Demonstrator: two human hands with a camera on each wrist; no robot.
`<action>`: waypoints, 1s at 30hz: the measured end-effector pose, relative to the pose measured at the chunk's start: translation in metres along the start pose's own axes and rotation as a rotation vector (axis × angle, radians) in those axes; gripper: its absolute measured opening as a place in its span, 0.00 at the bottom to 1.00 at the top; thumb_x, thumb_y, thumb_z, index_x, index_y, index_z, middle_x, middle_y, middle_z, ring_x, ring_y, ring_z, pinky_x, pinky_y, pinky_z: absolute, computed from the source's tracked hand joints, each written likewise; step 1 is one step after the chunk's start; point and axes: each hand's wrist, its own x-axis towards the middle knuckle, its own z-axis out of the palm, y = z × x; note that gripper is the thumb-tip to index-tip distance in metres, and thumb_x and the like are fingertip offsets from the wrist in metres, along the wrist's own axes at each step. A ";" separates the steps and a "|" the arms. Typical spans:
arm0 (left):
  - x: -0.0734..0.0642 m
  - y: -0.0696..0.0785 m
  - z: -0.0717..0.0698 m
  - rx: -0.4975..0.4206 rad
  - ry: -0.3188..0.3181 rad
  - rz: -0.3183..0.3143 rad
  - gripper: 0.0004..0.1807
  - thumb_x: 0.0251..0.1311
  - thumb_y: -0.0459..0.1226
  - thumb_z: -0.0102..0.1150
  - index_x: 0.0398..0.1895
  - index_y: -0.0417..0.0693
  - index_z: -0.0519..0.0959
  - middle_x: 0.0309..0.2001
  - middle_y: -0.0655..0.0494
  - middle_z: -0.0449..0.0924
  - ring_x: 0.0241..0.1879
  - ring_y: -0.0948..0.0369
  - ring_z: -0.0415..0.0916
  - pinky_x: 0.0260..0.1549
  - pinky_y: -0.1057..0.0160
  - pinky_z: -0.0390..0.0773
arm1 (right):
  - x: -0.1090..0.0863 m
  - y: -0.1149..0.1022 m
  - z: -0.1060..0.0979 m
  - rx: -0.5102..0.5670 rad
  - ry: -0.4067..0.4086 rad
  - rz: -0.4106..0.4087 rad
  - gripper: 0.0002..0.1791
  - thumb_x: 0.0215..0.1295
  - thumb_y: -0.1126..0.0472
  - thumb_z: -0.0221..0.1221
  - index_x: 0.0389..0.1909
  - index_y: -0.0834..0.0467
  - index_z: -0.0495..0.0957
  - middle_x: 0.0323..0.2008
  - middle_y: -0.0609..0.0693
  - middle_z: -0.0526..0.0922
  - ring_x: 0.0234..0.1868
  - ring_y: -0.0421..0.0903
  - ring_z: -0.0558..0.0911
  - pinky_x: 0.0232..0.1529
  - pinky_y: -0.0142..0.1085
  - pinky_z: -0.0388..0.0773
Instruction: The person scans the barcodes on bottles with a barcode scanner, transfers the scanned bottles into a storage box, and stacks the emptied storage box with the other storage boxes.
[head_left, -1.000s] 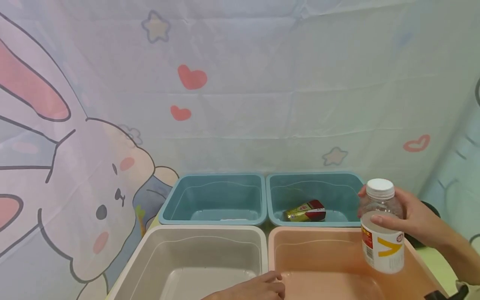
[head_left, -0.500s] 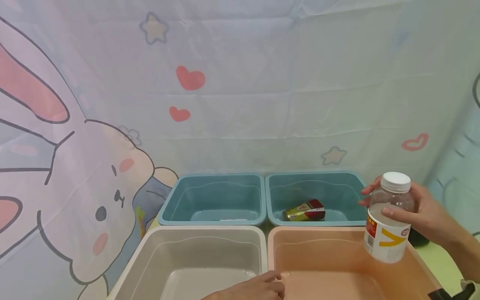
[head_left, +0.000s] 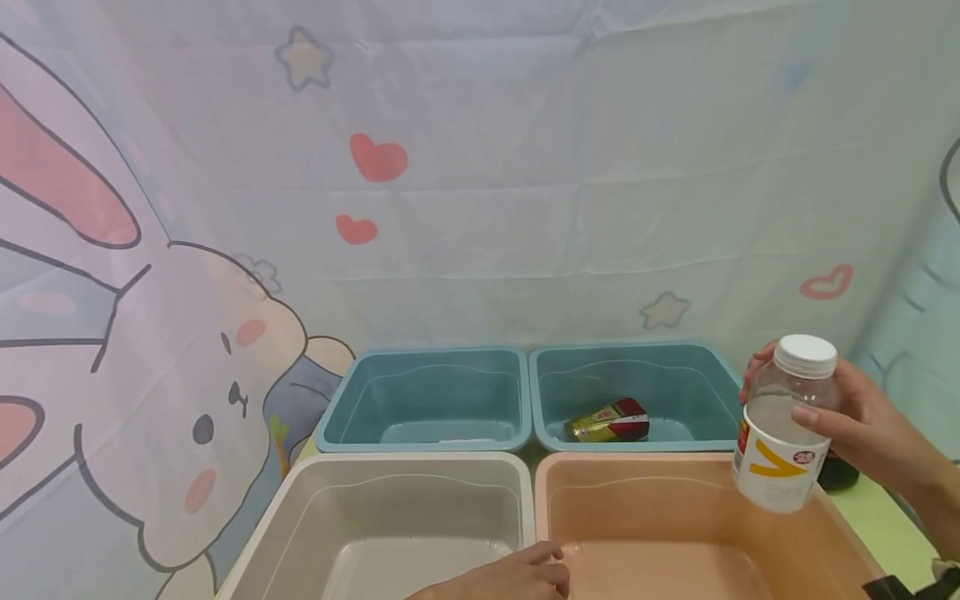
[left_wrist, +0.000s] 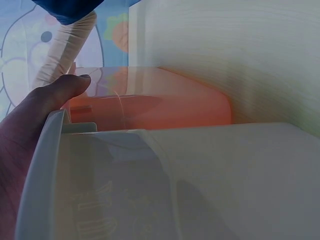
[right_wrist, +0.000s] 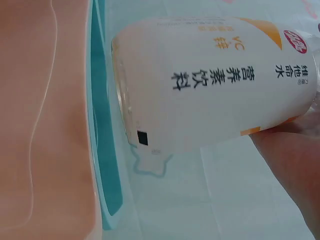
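My right hand [head_left: 862,417] grips a drink bottle [head_left: 780,467] with a white cap, clear shoulders and a white label with a yellow mark. Thumb and fingers wrap around its upper part. It is held nearly upright, slightly tilted, above the right side of the orange bin [head_left: 637,469]. In the right wrist view Chinese print shows on the bottle [right_wrist: 200,95]. Low in the head view, my left hand [head_left: 517,575] rests with loosely bent fingers where the beige bin [head_left: 420,465] meets the orange one. The left wrist view shows its thumb [left_wrist: 75,86] near the rim; the other fingers are hidden there.
Two blue bins stand behind: the left one [head_left: 431,392] has a pale flat thing at its bottom, the right one [head_left: 600,367] a gold-and-red carton [head_left: 611,421]. A dark object [head_left: 837,473] sits on the yellow-green table [head_left: 885,521]. A printed cloth [head_left: 480,167] hangs behind.
My right hand has carried the bottle right and slightly up, turning it a little so the yellow mark shifts on the visible side. My left hand has stayed in place.
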 end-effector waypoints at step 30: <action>0.002 0.000 0.000 -0.029 -0.035 -0.023 0.10 0.74 0.49 0.60 0.47 0.67 0.89 0.40 0.74 0.79 0.44 0.79 0.68 0.67 0.73 0.54 | 0.004 -0.012 -0.009 -0.561 0.351 0.185 0.33 0.67 0.76 0.63 0.69 0.49 0.69 0.53 0.35 0.81 0.47 0.33 0.82 0.37 0.28 0.78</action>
